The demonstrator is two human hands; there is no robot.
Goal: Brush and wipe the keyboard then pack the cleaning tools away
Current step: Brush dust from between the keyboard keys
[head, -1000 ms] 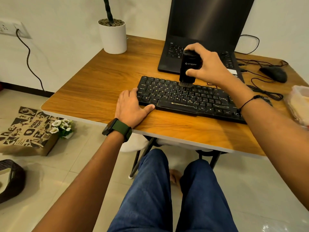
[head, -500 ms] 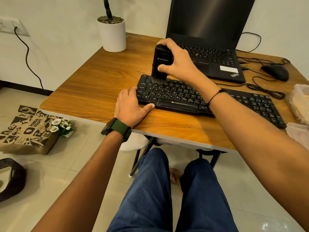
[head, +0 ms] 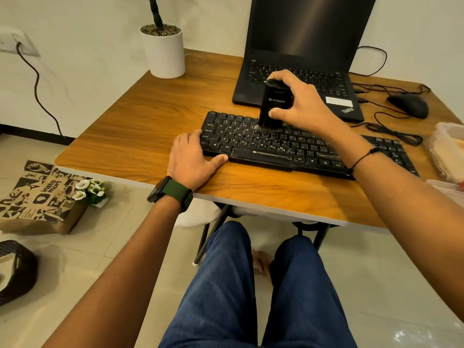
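Note:
A black keyboard (head: pixel 263 146) lies across the wooden table (head: pixel 140 126), its right end hidden behind my right forearm. My right hand (head: pixel 298 104) grips an upright black cleaning brush (head: pixel 275 104) from above, thumb on its front face. The bristles touch the upper key rows, left of the keyboard's middle. My left hand (head: pixel 193 159), with a green watch at the wrist, rests flat on the table, and its fingers and thumb touch the keyboard's left end.
An open black laptop (head: pixel 306 46) stands just behind the keyboard. A white plant pot (head: pixel 164 54) is at the back left, a black mouse (head: pixel 409 105) with loose cables at the right. A pale cloth in a plastic bag (head: pixel 447 151) lies at the right edge.
My right hand swept the brush left along the upper key rows to the keyboard's left end, then back right toward the middle. My left hand has stayed at the keyboard's left end.

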